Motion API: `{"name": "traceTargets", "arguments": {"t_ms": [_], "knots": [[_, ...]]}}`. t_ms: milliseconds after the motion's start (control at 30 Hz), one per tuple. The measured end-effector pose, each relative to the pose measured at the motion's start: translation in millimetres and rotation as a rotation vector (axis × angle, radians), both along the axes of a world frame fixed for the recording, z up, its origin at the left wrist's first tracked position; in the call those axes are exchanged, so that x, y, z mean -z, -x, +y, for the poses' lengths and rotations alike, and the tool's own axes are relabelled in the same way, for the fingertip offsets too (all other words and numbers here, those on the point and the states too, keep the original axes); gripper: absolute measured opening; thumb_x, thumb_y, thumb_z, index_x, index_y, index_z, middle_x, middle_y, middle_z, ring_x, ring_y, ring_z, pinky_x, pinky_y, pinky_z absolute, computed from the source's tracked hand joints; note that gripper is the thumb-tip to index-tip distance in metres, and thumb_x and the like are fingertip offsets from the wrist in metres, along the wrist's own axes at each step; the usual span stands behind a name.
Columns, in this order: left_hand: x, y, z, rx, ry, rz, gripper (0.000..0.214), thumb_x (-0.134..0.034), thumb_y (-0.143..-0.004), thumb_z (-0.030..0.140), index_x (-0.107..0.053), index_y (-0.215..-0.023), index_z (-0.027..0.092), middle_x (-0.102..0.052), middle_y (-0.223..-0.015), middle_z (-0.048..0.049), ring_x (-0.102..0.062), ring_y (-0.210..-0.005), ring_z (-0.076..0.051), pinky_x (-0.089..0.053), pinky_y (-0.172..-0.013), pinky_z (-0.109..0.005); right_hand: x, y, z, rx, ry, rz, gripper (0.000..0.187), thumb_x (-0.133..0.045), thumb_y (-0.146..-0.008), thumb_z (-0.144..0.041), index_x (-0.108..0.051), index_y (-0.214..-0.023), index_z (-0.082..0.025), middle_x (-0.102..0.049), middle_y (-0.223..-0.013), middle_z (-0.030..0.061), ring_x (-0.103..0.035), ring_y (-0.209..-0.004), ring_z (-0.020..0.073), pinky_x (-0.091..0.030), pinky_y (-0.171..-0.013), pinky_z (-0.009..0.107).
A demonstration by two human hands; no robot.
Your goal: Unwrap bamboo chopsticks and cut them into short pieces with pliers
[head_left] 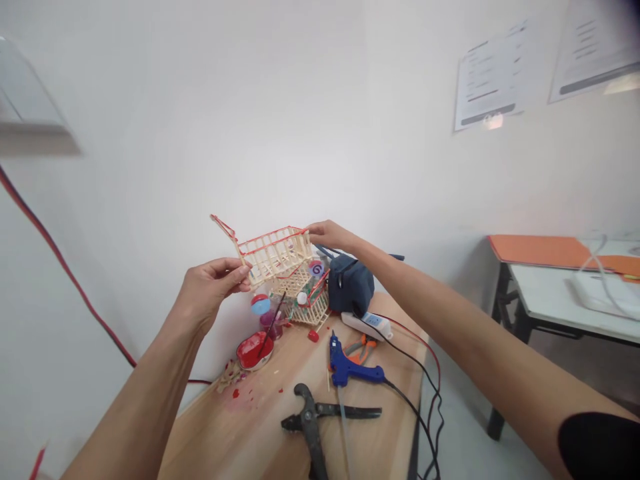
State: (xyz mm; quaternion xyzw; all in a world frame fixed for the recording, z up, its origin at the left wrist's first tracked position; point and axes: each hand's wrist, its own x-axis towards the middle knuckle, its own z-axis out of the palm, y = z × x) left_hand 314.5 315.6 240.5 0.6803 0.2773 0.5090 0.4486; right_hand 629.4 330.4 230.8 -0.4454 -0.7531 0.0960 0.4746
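Observation:
Above the table's far end, a miniature shopping cart (275, 252) built of thin pale sticks, with a red top rim and red handle, is held up between both hands. My left hand (220, 275) pinches its lower left corner below the handle. At the opposite end, my right hand (333, 235) has its fingers closed on the right end of the red rim; the fingertips are partly hidden. Below and behind it stands more stick basketwork (307, 310) with red edging. A bowl of red paint (255, 350) with a dark brush (273, 327) in it sits beneath my left hand.
A blue glue gun (345, 363) with a trailing cable, black pliers (310, 420) and orange-handled pliers (361, 348) lie on the wooden table (240, 433). A power strip (369, 325) and a dark blue bag (350, 283) stand by the right edge. The wall (250, 133) rises behind.

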Motion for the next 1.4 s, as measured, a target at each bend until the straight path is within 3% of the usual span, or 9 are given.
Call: {"name": "traceTargets", "arguments": {"t_ms": [233,433,933,1400], "knots": [[4.5,-26,23,-0.076,0.018,-0.07,0.038,-0.087,-0.04,0.032,-0.07,-0.067,0.012,-0.065,-0.065,-0.0011,-0.06,-0.055,-0.012,-0.057,-0.061,-0.03,21.8,-36,-55,0.211,-0.002,-0.052,0.038,-0.056,-0.087,-0.032,-0.067,-0.117,-0.011,-0.074,-0.095,0.0105,-0.066,-0.087,0.0181,-0.048,-0.077,0.029],[16.1,-58,36,-0.13,-0.028,-0.101,0.027,-0.081,-0.048,0.029,-0.069,-0.065,0.012,-0.063,-0.059,0.0005,-0.06,-0.052,-0.012,-0.055,-0.055,-0.026,41.4,-47,-77,0.216,-0.01,-0.082,0.04,-0.055,-0.088,-0.036,-0.067,-0.117,-0.013,-0.074,-0.095,0.009,-0.066,-0.088,0.019,-0.047,-0.077,0.029],[41.0,-99,43,-0.178,0.002,-0.1,0.017,-0.074,-0.058,0.025,-0.07,-0.07,0.014,-0.068,-0.069,-0.001,-0.063,-0.051,-0.014,-0.056,-0.06,-0.03,66.6,-45,-88,0.137,0.081,-0.051,0.041,-0.056,-0.087,-0.04,-0.066,-0.117,-0.014,-0.074,-0.097,0.0099,-0.068,-0.088,0.0198,-0.05,-0.079,0.032],[47.2,-98,47,-0.087,0.005,-0.052,0.025,-0.077,-0.054,0.031,-0.068,-0.068,0.012,-0.064,-0.061,0.0004,-0.059,-0.053,-0.012,-0.056,-0.062,-0.031,71.5,-26,-99,0.095,0.145,-0.1,0.034,-0.053,-0.09,-0.037,-0.069,-0.113,-0.018,-0.074,-0.09,0.0046,-0.067,-0.086,0.0183,-0.048,-0.077,0.028]]}}
